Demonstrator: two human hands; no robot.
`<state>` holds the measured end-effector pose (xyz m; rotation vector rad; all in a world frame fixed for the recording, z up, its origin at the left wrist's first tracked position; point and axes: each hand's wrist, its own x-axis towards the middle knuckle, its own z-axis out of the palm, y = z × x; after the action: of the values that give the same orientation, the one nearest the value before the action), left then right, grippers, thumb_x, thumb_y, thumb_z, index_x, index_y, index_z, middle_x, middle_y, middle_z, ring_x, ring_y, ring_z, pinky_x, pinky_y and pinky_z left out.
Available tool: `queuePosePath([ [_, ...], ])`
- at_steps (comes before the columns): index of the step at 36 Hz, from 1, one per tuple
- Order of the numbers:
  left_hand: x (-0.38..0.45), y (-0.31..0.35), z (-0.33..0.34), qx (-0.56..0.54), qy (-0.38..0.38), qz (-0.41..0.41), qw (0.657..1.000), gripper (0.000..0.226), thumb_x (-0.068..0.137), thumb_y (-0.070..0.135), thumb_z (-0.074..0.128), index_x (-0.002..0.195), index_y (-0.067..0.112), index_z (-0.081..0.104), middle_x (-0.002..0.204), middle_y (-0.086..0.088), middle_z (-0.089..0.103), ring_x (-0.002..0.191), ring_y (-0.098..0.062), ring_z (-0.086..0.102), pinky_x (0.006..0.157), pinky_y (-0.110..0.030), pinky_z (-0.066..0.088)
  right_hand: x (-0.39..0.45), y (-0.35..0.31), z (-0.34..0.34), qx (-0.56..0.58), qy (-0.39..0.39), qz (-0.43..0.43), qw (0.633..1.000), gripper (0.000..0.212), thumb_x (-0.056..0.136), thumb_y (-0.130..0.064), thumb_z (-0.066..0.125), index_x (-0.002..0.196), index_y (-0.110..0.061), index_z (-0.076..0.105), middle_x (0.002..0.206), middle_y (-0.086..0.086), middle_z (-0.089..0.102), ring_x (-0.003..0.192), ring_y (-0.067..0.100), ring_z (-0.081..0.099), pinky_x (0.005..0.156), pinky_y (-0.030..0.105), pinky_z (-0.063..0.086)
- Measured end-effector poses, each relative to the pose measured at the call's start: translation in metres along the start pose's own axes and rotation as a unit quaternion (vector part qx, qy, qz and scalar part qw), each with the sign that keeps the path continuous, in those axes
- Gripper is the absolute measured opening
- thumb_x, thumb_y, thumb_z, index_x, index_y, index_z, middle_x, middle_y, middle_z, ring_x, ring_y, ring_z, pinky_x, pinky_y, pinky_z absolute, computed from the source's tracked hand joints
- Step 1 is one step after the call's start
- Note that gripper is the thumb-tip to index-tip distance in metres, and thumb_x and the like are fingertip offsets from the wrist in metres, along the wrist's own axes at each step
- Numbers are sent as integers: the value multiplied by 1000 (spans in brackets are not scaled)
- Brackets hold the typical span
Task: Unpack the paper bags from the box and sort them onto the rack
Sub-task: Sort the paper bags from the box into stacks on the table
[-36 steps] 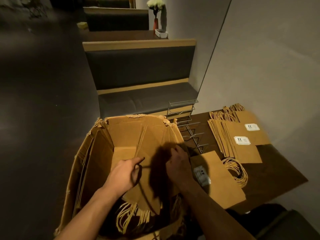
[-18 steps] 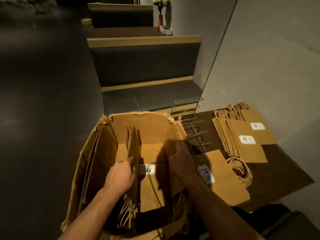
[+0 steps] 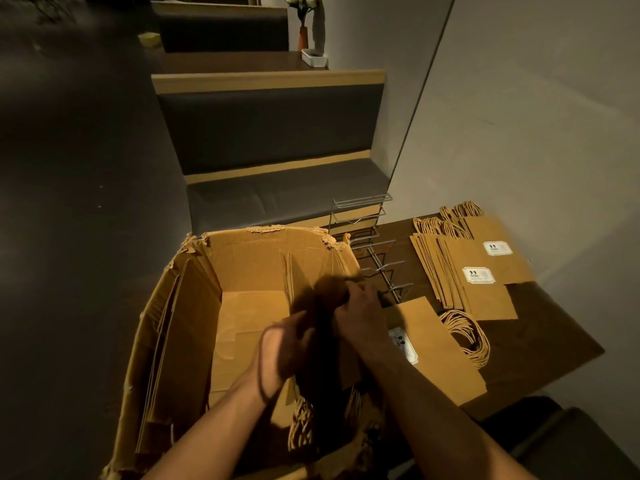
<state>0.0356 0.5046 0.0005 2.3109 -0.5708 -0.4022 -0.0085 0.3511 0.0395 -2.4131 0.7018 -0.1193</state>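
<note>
A big open cardboard box (image 3: 180, 341) with torn rims stands in front of me. Brown paper bags (image 3: 348, 370) stand in a bundle against its right side, their cord handles (image 3: 301, 427) hanging low. My left hand (image 3: 284, 348), blurred, grips the bundle's left face. My right hand (image 3: 360, 317) curls over its top edge, where shadow hides the bags. A few more bags (image 3: 287, 271) stand further back in the box. The wire rack (image 3: 375, 258) sits bare on the dark table (image 3: 554, 341) just right of the box.
On the table a single labelled bag (image 3: 440, 348) lies flat beside the box, and two fanned stacks of bags (image 3: 485, 275) lie further right by the wall. A padded bench (image 3: 277, 199) stands behind the box. Dark floor spreads to the left.
My left hand has swept right with its bags, closing them against those under my right hand. The labelled bag seen between the hands is now covered.
</note>
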Motion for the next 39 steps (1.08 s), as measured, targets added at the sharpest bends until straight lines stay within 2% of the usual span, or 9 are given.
queuePosePath([
  [9, 13, 25, 15, -42, -84, 33, 995, 45, 81, 52, 61, 120, 30, 58, 106, 7, 71, 93, -11, 68, 81, -38, 57, -5, -5, 1, -23, 10, -46, 999, 35, 98, -15, 47, 132, -13, 53, 132, 4, 56, 121, 17, 52, 100, 25, 40],
  [19, 14, 20, 9, -143, -112, 6, 983, 57, 81, 58, 58, 130, 29, 59, 117, 9, 69, 103, -6, 64, 91, -32, 53, -10, 9, 6, -14, -17, -85, 996, 35, 97, -17, 45, 129, -25, 56, 124, 1, 59, 98, 4, 47, 86, 16, 36],
  [22, 16, 1, 4, -228, -125, -24, 965, 36, 88, 27, 67, 123, 19, 61, 99, 2, 75, 90, -10, 71, 79, -28, 58, -10, 12, 7, -31, -41, -82, 995, 37, 97, -21, 45, 133, -28, 51, 123, 0, 55, 94, 5, 42, 87, 20, 38],
  [25, 17, -8, 0, -362, -148, -45, 919, 56, 59, 7, 89, 109, 9, 64, 87, -15, 71, 71, -22, 70, 61, -28, 59, -9, 11, 7, -67, -48, -79, 993, 41, 95, -21, 45, 136, -25, 49, 126, 1, 56, 105, 14, 46, 92, 28, 41],
  [27, 13, -7, -2, -341, -106, -74, 931, 52, 75, 3, 79, 120, 21, 60, 105, -12, 67, 90, -22, 67, 74, -26, 58, -9, 10, 6, -83, -45, -73, 993, 38, 95, -20, 46, 132, -20, 52, 124, 3, 57, 108, 17, 46, 92, 29, 41],
  [31, 8, -13, -3, -241, -69, -95, 963, 88, 86, 8, 64, 154, 33, 16, 137, 4, 50, 124, -15, 48, 109, -35, 40, -9, 7, 1, -93, -54, -45, 993, 28, 96, -21, 48, 122, -14, 57, 119, 5, 59, 109, 21, 54, 89, 30, 44],
  [34, -1, -7, -21, -194, -46, -105, 974, 93, 88, -4, 60, 153, 41, 10, 113, 15, 54, 108, -15, 58, 94, -32, 52, -7, 7, -4, -72, -72, -8, 995, 19, 94, -23, 49, 108, -15, 59, 102, 4, 62, 92, 18, 60, 75, 28, 46],
  [36, -7, -7, -35, -221, -24, -130, 966, 97, 89, -6, 59, 153, 43, 4, 123, 15, 45, 111, -12, 51, 91, -29, 48, -4, 6, -5, -63, -93, 8, 994, 16, 93, -25, 49, 102, -15, 59, 95, 2, 61, 84, 17, 57, 71, 29, 46],
  [39, -14, -15, -60, -327, 29, -151, 933, 99, 89, -7, 58, 154, 38, 1, 136, 9, 39, 121, -15, 43, 99, -35, 39, -1, -3, -6, -9, -136, 22, 990, 26, 95, -31, 49, 112, -13, 58, 112, 6, 62, 105, 23, 59, 90, 37, 49],
])
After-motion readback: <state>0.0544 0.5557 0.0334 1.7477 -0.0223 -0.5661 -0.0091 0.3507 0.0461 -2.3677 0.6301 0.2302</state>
